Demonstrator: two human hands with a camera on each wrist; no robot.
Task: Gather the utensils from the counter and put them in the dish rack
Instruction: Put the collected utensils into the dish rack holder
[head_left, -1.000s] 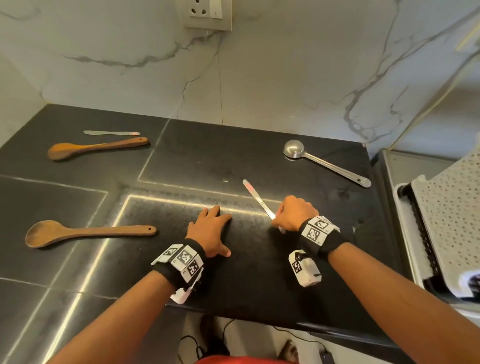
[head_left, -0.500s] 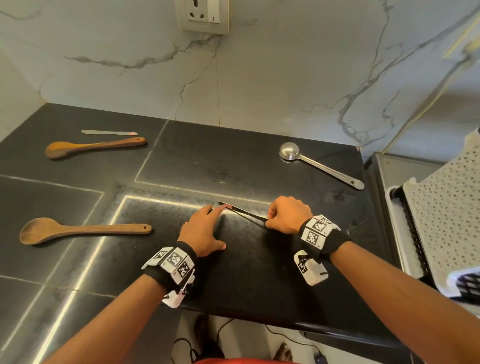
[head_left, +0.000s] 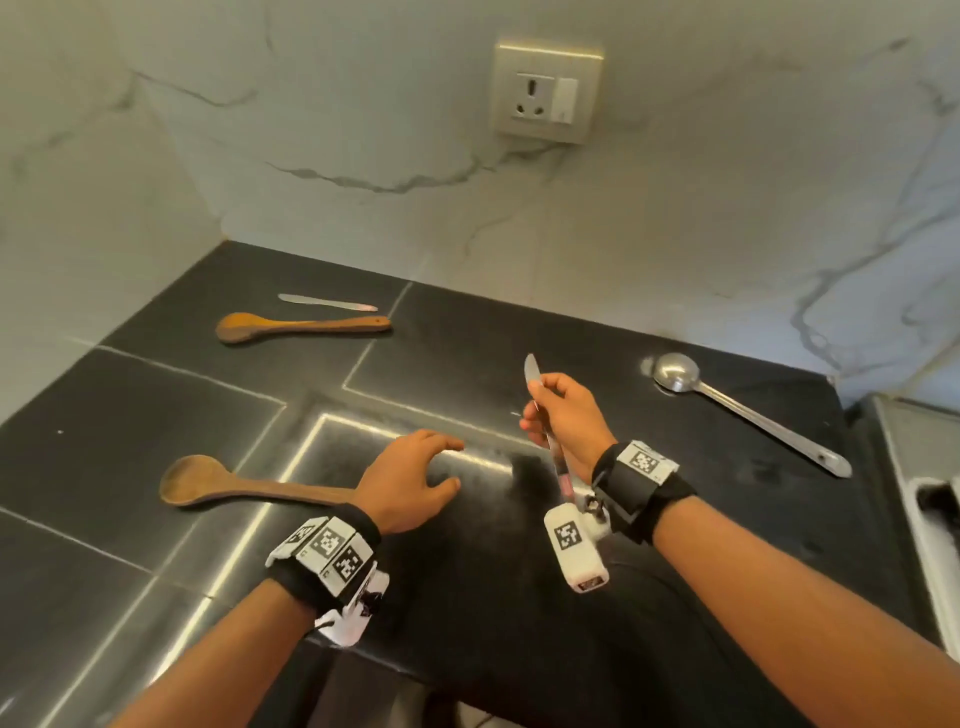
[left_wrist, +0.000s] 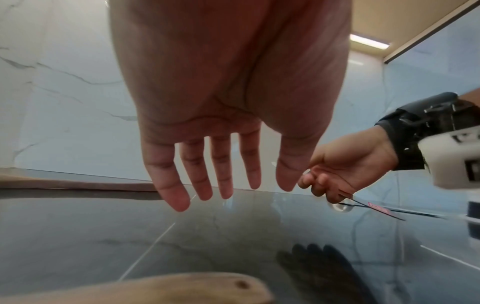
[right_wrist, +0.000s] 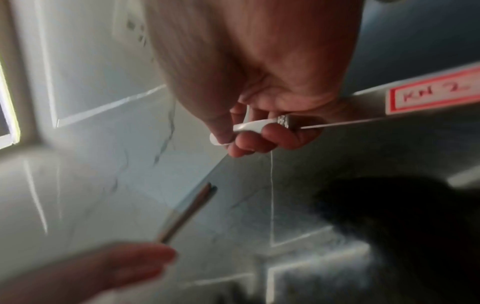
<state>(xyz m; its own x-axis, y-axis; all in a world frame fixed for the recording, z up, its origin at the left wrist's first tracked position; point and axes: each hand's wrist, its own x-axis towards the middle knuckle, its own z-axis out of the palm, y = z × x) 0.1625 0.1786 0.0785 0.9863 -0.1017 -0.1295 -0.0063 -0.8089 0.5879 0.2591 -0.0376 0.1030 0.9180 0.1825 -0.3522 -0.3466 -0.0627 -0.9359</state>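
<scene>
The right hand (head_left: 563, 415) pinched a slim steel table knife (head_left: 533, 375) above the black stone tabletop (head_left: 467, 597), blade pointing far. The left hand (head_left: 408, 480) hovered spread beside a near wooden spoon (head_left: 208, 486).

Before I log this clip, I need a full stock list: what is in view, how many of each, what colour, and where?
Held knife: one, silver, red-edged label on the handle, lifted off the counter in the right hand.
Second knife: one, silver, far left of the counter, behind a wooden spoon.
Wooden spoons: two, brown; far one at the back left, near one at the front left, handle end under the left wrist.
Metal ladle: one, silver, right of the counter.
Counter: one, black.
Wall socket: one, cream, on the marble wall.
Hands: left hand open above the counter; right hand grips the held knife.
</scene>
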